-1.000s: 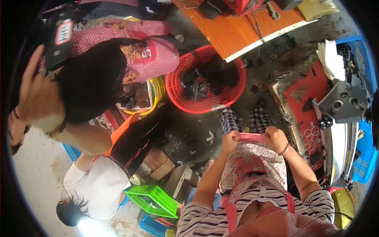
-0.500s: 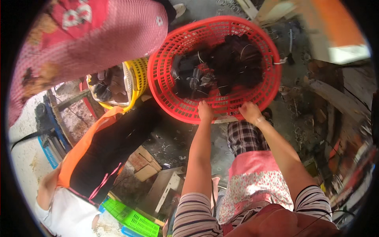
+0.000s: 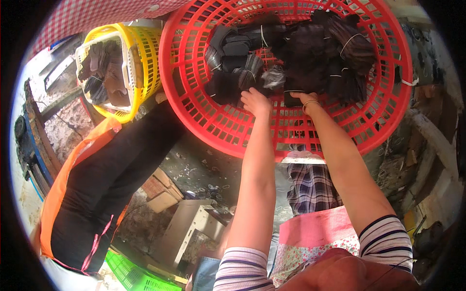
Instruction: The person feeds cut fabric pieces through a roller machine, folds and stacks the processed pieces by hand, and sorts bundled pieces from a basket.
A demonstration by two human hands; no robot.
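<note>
A large red plastic basket (image 3: 194, 114) stands before me, holding several banded bundles of dark flat pieces, black, grey and brown. My left hand (image 3: 257, 102) reaches over the near rim, fingers loosely apart at the edge of a black bundle (image 3: 224, 86). To its right, my right hand (image 3: 308, 101) has its fingers closed on a small black bundle (image 3: 292, 100) with a thin pale band; part of the grip is hidden. Between the hands lies a shiny grey, plastic-looking bundle (image 3: 274, 76). A brown banded bundle (image 3: 357, 46) sits at the basket's right.
A yellow basket (image 3: 145, 58) with dark pieces stands at the left. Beside it is a person's leg in black trousers (image 3: 111, 174). A checked cloth (image 3: 97, 22) shows at the upper left, a green basket (image 3: 131, 274) at the lower left. Loose rings litter the floor (image 3: 204, 169).
Both hands have left the basket's near rim and moved inward to the bundles. The red basket now appears larger and closer. The checked cloth has shifted toward the upper left.
</note>
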